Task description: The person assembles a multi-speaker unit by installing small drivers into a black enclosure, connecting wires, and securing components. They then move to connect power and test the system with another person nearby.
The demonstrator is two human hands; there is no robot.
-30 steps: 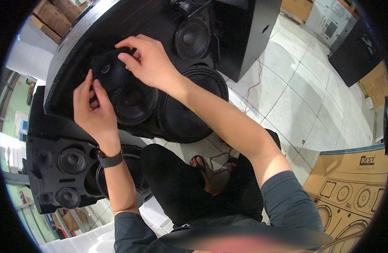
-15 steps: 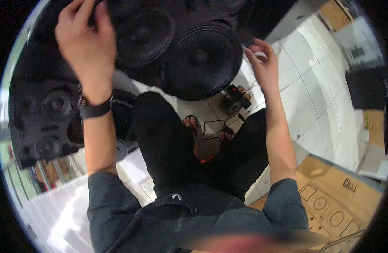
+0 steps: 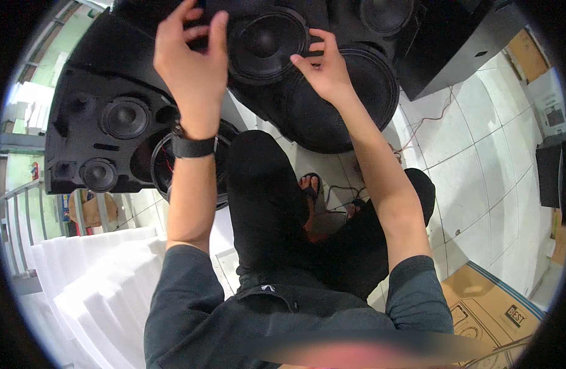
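Observation:
A big black speaker cabinet (image 3: 123, 55) leans in front of me, with a mid-size driver (image 3: 267, 40) above a large woofer (image 3: 357, 104). My left hand (image 3: 191, 61), with a black watch on the wrist, is raised at the driver's left rim, thumb and fingers spread and nothing seen in them. At the driver's right rim is my right hand (image 3: 325, 69), lying over the top of the woofer. Its fingertips are bunched against the rim, and I cannot see whether they pinch anything.
A smaller black cabinet (image 3: 120, 120) with small drivers stands at left, with a round opening showing red wires (image 3: 163, 163) beside it. White foam sheets (image 3: 92, 289) are stacked lower left. A cardboard box (image 3: 492, 307) lies lower right. Another black cabinet (image 3: 455, 49) stands upper right on the white tiles (image 3: 479, 160).
My right hand has come up from the floor by my feet to the driver's right rim. My left hand stays at the cabinet. The view has tilted upward.

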